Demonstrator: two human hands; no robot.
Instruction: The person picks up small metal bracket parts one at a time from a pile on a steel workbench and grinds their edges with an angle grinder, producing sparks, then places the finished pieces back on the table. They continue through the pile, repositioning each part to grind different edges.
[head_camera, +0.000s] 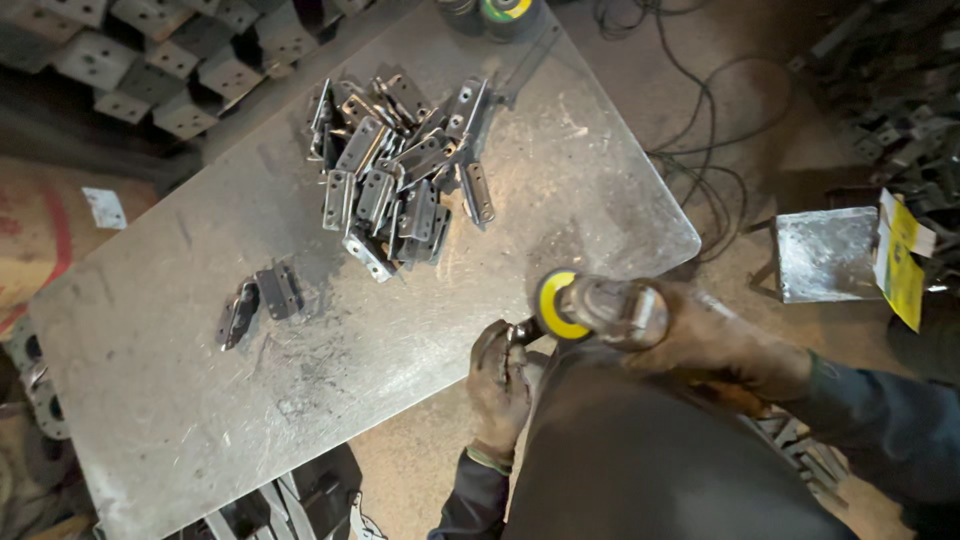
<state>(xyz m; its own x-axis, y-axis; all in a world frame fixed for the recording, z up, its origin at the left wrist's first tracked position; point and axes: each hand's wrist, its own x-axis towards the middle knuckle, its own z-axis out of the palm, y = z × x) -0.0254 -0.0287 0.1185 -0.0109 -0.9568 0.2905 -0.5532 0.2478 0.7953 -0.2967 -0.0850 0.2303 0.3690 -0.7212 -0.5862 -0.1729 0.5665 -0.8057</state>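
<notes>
Surface: a grey steel table fills the left and centre of the frame, its top scratched, dusty and marked with dark smudges.
Pile: a heap of small metal brackets lies in the upper centre of the table, pieces overlapping at all angles.
Strays: two separate brackets rest at centre left, well apart from the heap.
Right hand: the right hand, at centre right, is clenched around the body of an angle grinder.
Disc: the yellow-centred grinding disc sits just off the table's lower right edge.
Left hand: the left hand, lower centre, grips a small metal piece held up against the disc.
Floor: bare brown dirt with black cables looping across the upper right.
Room: stacked square metal parts fill the upper left; a small metal stand is at the right, beside a yellow paper.
</notes>
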